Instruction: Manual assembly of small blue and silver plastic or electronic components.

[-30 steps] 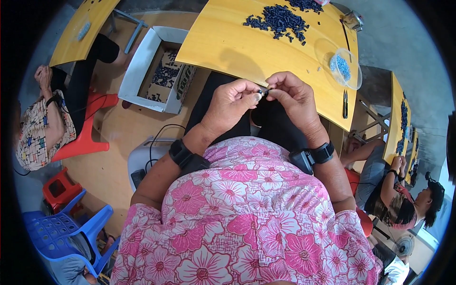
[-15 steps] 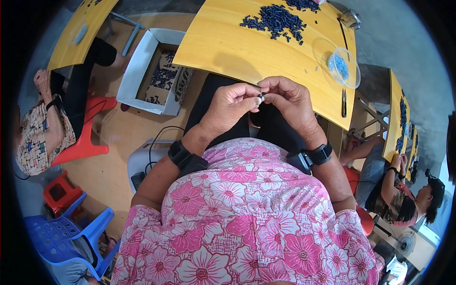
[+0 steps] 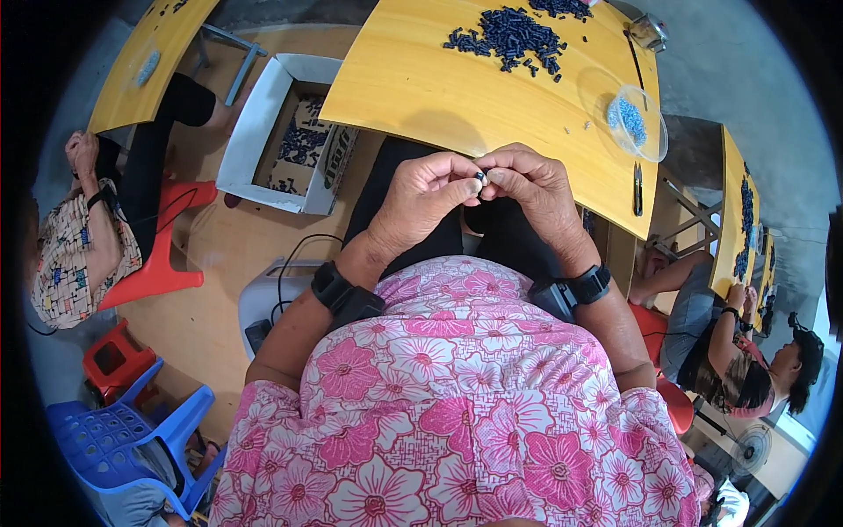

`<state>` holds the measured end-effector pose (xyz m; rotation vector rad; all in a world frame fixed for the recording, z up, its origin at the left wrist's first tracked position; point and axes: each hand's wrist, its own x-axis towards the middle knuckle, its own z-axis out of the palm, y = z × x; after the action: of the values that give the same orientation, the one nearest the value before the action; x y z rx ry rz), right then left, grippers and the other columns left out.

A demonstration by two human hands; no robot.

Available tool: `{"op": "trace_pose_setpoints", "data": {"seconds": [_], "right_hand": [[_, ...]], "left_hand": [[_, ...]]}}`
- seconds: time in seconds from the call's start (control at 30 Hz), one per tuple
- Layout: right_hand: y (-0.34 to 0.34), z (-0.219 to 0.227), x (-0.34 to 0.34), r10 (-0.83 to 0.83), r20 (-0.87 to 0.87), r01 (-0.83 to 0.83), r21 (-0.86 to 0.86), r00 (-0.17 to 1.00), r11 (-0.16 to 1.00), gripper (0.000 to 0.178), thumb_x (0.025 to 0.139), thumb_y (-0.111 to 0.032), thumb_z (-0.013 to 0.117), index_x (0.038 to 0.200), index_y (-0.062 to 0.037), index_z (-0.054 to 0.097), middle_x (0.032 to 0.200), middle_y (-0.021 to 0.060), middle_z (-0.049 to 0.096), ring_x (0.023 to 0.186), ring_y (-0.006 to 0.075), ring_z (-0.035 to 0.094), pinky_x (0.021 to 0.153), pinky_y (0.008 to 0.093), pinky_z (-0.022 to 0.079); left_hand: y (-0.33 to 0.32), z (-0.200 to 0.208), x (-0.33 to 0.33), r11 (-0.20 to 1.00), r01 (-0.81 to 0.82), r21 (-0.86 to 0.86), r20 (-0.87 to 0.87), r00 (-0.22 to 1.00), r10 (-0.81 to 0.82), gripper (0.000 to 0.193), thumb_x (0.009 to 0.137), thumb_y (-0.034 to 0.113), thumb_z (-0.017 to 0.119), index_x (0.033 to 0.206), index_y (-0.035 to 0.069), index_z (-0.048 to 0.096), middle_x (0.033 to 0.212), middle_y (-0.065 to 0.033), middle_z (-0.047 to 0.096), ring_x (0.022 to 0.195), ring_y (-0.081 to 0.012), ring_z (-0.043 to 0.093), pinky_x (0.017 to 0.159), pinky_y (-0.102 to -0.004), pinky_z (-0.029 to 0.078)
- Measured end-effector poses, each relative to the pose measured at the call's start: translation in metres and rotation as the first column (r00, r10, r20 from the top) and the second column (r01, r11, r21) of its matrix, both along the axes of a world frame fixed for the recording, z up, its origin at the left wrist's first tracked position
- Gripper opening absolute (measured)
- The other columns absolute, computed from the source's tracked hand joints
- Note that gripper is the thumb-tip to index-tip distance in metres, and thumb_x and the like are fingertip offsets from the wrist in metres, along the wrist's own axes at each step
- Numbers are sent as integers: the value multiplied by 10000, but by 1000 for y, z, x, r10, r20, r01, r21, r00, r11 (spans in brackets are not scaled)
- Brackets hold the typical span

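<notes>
My left hand [image 3: 424,200] and my right hand [image 3: 533,191] meet fingertip to fingertip over my lap, just off the near edge of the yellow table. Between thumb and forefinger of each hand sits a small dark cylindrical piece [image 3: 480,176], mostly covered by the fingers. On the table beyond lies a heap of dark navy cylindrical pieces [image 3: 518,37]. A clear plastic bowl [image 3: 654,140] with tiny light-blue pieces [image 3: 626,121] stands to the right, and a black pen-like tool [image 3: 637,189] lies nearer to me.
Left of the table, a white cardboard box [image 3: 243,140] on the floor holds dark pieces. A thin dark rod [image 3: 636,61] and a metal container [image 3: 648,35] are at the far right. Two people sit at other tables, left and right. A blue chair [image 3: 105,439] stands lower left.
My right fingers have shifted slightly at the small piece, the hand drawing a little closer to the left one. My left hand stays almost still.
</notes>
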<state>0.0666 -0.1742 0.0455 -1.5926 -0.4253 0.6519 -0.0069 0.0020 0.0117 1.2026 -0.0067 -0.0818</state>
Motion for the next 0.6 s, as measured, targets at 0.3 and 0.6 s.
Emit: {"op": "trace_pose_setpoints", "data": {"seconds": [0.3,0.6], "right_hand": [[2,-4,-2,-45,28,45,20,999,999,129,933,-35,525,1001,27,614,817,40,621,731,87,585,697,227,498],[1,3,-5,5,-8,-5,98,1000,995,134,943,-58,498,1006,16,590,842,35,616,745,79,575,713,217,488]], "left_hand": [[-3,-4,1,1000,-21,23,22,1000,21,148,899,27,619,1024,-50,636,898,-69,667,826,-111,639,748,-234,527],[0,3,1,968,-60,242,132,991,29,104,876,-39,610,980,-43,618,954,-72,646,882,-118,634,795,-248,517]]}}
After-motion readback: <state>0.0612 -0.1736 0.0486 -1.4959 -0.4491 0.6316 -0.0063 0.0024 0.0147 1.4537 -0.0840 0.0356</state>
